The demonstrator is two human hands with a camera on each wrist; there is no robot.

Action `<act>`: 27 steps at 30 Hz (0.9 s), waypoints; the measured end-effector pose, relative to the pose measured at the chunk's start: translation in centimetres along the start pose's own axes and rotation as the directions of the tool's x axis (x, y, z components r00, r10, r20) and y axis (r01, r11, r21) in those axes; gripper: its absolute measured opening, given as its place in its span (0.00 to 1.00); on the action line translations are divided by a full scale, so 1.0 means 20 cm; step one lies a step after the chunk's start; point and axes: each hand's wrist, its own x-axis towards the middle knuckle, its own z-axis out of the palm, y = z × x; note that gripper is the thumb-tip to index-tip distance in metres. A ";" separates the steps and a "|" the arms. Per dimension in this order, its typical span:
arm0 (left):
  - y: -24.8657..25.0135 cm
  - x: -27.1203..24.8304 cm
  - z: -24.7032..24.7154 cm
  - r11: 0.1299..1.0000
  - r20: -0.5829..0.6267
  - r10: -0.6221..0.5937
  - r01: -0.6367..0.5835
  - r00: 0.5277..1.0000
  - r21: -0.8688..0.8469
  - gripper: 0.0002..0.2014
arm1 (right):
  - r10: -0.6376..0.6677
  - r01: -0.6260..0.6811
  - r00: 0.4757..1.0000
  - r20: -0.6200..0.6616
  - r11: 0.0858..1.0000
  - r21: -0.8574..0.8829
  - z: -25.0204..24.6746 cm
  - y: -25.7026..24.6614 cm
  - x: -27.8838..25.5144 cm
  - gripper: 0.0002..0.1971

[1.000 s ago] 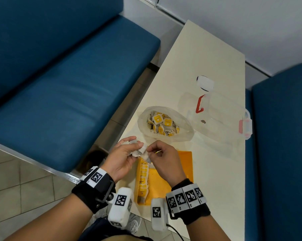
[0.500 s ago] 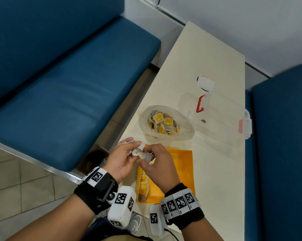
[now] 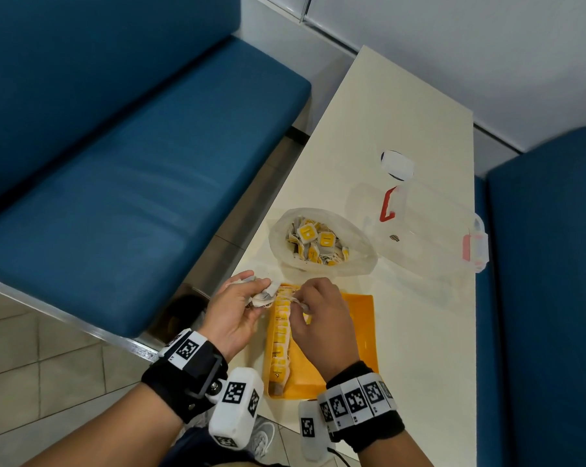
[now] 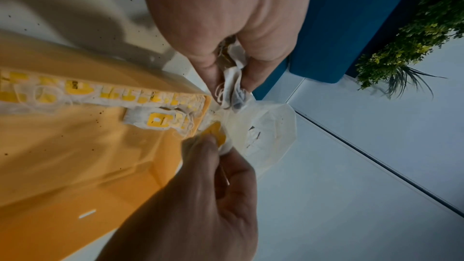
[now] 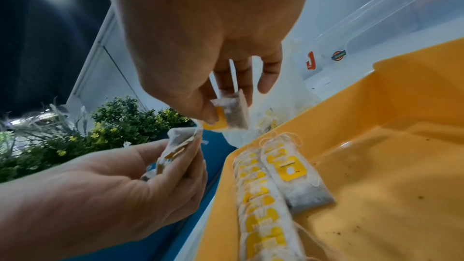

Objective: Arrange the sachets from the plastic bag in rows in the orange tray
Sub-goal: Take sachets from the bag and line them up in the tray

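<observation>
one full row of sachets (image 3: 281,335) already lines the orange tray (image 3: 359,332) under the hands, with a second row barely begun beside it; most of the tray floor is bare and the plastic bag (image 3: 322,244) just beyond the hands looks well stocked. the right hand (image 3: 320,315) pinches a single sachet (image 5: 232,114) over the tray's far end. the left hand (image 3: 234,315) clutches a small bunch of sachets (image 3: 263,293).

One orange tray (image 3: 359,328), holding one full row of sachets (image 3: 281,335) too tightly packed to count, plus one lone sachet (image 5: 296,178) beside it. One plastic bag (image 3: 322,244) of uncounted sachets. One clear box (image 3: 429,230). Two hands: left (image 3: 234,315), right (image 3: 322,321).
</observation>
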 end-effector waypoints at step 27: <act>-0.04 0.04 -0.02 0.997 0.073 0.013 -0.019 0.997 0.079 0.23 | 0.484 -0.728 0.660 0.575 0.600 0.331 0.02 0.33 0.06 0.07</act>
